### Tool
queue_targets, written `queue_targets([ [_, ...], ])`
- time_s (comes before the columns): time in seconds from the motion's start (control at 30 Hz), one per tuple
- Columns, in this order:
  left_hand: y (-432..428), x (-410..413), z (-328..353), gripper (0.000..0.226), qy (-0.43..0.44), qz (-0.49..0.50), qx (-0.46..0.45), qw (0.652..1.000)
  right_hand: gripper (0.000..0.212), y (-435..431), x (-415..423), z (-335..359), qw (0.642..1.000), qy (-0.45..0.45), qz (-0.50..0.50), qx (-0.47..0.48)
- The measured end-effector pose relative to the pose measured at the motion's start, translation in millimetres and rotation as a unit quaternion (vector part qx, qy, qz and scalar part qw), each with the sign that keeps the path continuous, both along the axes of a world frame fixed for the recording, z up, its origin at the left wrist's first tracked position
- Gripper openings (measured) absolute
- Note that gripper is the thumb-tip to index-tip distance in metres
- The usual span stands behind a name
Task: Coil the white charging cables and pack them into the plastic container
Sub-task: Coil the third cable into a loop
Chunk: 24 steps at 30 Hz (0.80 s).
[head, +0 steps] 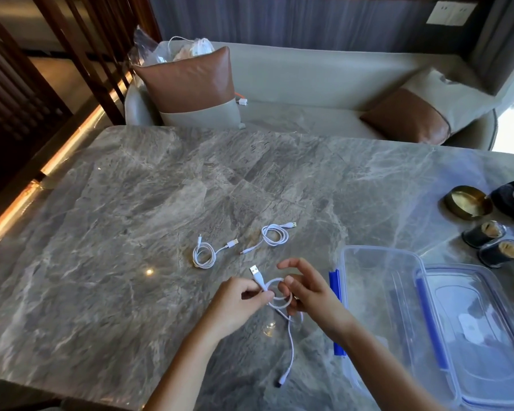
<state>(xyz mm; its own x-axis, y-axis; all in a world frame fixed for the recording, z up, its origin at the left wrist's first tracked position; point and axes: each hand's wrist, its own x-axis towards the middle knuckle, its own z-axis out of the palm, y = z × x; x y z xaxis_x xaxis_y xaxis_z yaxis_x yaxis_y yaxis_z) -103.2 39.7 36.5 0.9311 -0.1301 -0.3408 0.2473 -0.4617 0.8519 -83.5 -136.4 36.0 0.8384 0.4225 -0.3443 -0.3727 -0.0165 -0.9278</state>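
Nearest me, the loose tail of the cable [291, 348] hangs off the hands and trails on the table [116, 232], left of the container [377, 292]; I judge it is left slack so it can feed into the winding. Left hand [238, 301], left of the container: thumb and fingertips pinch the cable just under its USB plug [254, 270], which sticks up clear. That pinch likely anchors the start so the loops don't spring open. Right hand [309, 292], between left hand and container: lower fingers curl through the small loop and hold its shape, forefinger lifted and crooked above it; wrist angled in toward the left hand. Both forearms come in low from my edge. The container sits open, close by the right wrist, a short reach for the drop; no cable shows in it. Its lid [472, 321] lies on the container's far-right side, overlapping its rim. Beyond the hands, left of the container, near coil [204, 256] and far coil [275, 235] lie wound on the table, apart from each other, waiting to be packed. Task about midway, by my read.
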Motion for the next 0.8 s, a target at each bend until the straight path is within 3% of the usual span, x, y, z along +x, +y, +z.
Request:
queue_targets([
  [0.13,-7.8,-3.4,-1.7,0.027,0.057,0.119,-0.132,0.982,0.016,7.5,-3.0,-1.5,0.999,-0.028,-0.024,0.007],
  [0.2,-8.3,-2.9,-2.6,0.019,0.078,0.183,-0.189,0.962,0.027,8.8,-4.3,-1.1,0.999,-0.026,-0.013,0.030],
  [0.27,-8.9,-2.5,-3.2,0.016,0.107,0.226,-0.255,0.934,0.033,10.2,-4.8,-1.0,0.999,-0.026,-0.020,0.036],
  [0.43,-17.0,-2.0,2.1,0.017,0.151,0.289,-0.418,0.848,0.022,20.2,-4.8,-3.1,0.993,-0.024,-0.105,0.038],
  [0.5,-18.8,-2.5,2.4,0.018,0.156,0.310,-0.443,0.827,0.020,25.0,-5.4,-4.1,0.991,-0.005,-0.127,0.049],
  [0.67,-20.4,-3.6,-0.6,0.024,0.130,0.327,-0.431,0.831,0.014,33.5,-6.8,-2.1,0.985,0.042,-0.145,0.080],
  [0.8,-22.8,-1.8,-2.5,0.023,0.119,0.363,-0.452,0.806,0.009,38.8,-6.0,-0.5,0.984,0.023,-0.172,0.031],
])
